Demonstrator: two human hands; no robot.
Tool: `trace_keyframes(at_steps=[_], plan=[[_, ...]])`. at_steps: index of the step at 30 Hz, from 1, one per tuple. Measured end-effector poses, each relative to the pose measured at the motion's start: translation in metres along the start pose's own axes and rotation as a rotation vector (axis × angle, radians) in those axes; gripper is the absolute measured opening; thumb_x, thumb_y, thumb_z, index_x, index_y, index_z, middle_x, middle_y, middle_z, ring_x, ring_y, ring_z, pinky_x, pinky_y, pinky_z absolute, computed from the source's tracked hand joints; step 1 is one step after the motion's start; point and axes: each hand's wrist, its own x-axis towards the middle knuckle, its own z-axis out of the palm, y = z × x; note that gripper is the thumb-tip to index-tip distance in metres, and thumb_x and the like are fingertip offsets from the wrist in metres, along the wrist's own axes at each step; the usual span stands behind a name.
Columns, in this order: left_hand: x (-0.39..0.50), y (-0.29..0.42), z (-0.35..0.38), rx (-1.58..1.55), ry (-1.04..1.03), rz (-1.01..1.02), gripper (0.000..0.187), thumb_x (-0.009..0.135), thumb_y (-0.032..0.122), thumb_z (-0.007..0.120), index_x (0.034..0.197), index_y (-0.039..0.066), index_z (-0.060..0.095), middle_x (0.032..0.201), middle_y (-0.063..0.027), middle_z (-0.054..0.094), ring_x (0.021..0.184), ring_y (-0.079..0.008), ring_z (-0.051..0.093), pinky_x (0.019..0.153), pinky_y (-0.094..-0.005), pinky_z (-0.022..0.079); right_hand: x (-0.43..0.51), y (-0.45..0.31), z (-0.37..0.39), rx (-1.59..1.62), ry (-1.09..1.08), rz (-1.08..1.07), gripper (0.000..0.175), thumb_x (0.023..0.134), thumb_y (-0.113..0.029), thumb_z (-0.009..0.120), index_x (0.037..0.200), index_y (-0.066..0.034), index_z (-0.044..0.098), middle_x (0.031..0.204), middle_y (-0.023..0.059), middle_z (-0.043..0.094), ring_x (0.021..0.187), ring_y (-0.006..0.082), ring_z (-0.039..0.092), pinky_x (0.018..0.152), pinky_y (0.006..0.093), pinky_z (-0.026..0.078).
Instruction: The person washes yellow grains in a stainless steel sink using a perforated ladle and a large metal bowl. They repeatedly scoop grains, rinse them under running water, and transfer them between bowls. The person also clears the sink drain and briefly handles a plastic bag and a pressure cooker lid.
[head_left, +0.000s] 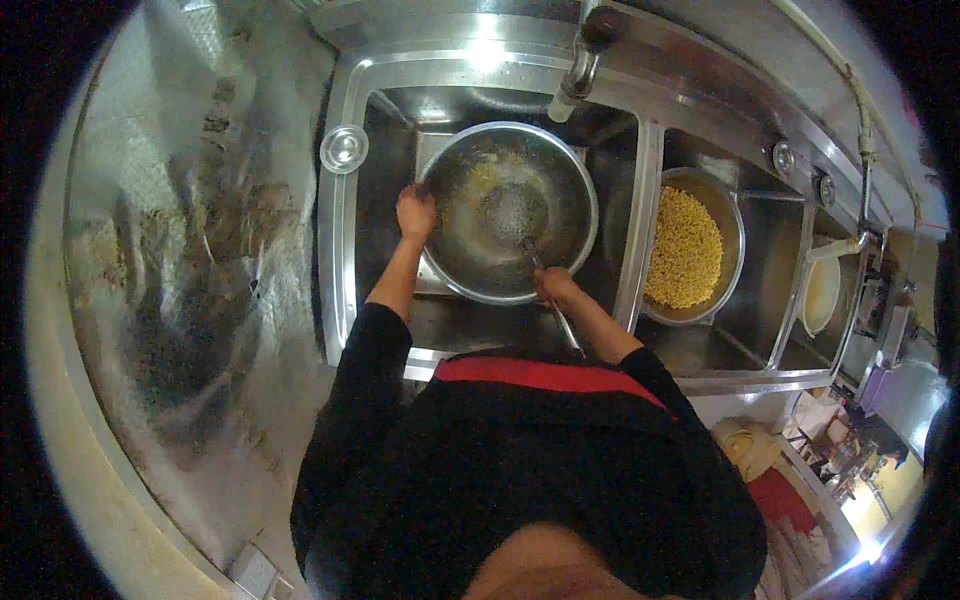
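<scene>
A large stainless steel bowl (570, 180) sits inside the left sink basin, with wet yellowish residue on its inner wall. My left hand (415, 212) grips its rim on the left side. In my right hand (556, 286), at the bowl's near right edge, is a long metal-handled utensil (566, 330). Its handle runs back toward my body. The far end reaches down to the middle of the bowl, where a round, speckled area looks like a skimmer head, though blur leaves this uncertain.
Above the left basin hangs a faucet (576, 79). The middle basin holds a steel bowl (733, 240) of yellow kernels or beans (684, 251). A pale container (822, 294) stands in the far right basin under another faucet (836, 247). On the left rim rests a round metal piece (345, 148).
</scene>
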Motion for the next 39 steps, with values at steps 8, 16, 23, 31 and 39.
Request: trace_keyframes(at_steps=[8, 16, 23, 31, 39], plan=[[0.091, 0.007, 0.055, 0.029, -0.221, -0.044, 0.039, 0.089, 0.035, 0.058, 0.118, 0.010, 0.061, 0.101, -0.0229, 0.065, 0.095, -0.0406, 0.061, 0.082, -0.0481, 0.048, -0.017, 0.003, -0.017, -0.309, 0.076, -0.104, 0.026, 0.091, -0.023, 0.056, 0.097, 0.0012, 0.060, 0.072, 0.0117, 0.058, 0.064, 0.0240, 0.060, 0.052, 0.0390, 0.053], [0.099, -0.008, 0.061, -0.014, -0.108, -0.226, 0.048, 0.073, 0.052, 0.072, 0.090, 0.007, 0.072, 0.084, -0.0169, 0.069, 0.082, -0.0356, 0.066, 0.075, -0.0442, 0.049, -0.024, 0.009, -0.012, 0.113, 0.045, -0.036, 0.025, 0.091, -0.024, 0.059, 0.094, 0.0005, 0.059, 0.071, 0.0084, 0.057, 0.053, 0.0175, 0.054, 0.043, 0.0312, 0.048], [0.055, -0.004, -0.004, -0.315, 0.015, -0.434, 0.042, 0.073, 0.047, 0.074, 0.086, 0.007, 0.074, 0.080, -0.0148, 0.069, 0.079, -0.0300, 0.067, 0.073, -0.0409, 0.049, -0.076, -0.011, -0.022, -0.148, 0.205, -0.171, 0.029, 0.090, -0.028, 0.058, 0.091, 0.0003, 0.060, 0.073, 0.0115, 0.059, 0.066, 0.0249, 0.059, 0.056, 0.0386, 0.046], [0.014, 0.028, -0.104, -0.348, 0.014, -0.392, 0.038, 0.082, 0.034, 0.070, 0.094, -0.002, 0.071, 0.080, -0.0173, 0.069, 0.073, -0.0265, 0.066, 0.070, -0.0372, 0.049, -0.228, -0.058, -0.042, -0.551, 0.212, -0.400, 0.032, 0.089, -0.030, 0.058, 0.087, 0.0015, 0.059, 0.083, 0.0245, 0.063, 0.082, 0.0432, 0.060, 0.073, 0.0501, 0.045], [-0.068, 0.050, -0.207, -0.640, 0.086, -0.433, 0.029, 0.086, 0.021, 0.068, 0.100, -0.005, 0.067, 0.087, -0.0083, 0.067, 0.077, -0.0160, 0.059, 0.069, -0.0307, 0.047, -0.325, -0.061, -0.052, -0.732, 0.254, -0.781, 0.031, 0.091, -0.025, 0.055, 0.081, 0.0036, 0.052, 0.073, 0.0224, 0.055, 0.072, 0.0408, 0.055, 0.067, 0.0459, 0.042]])
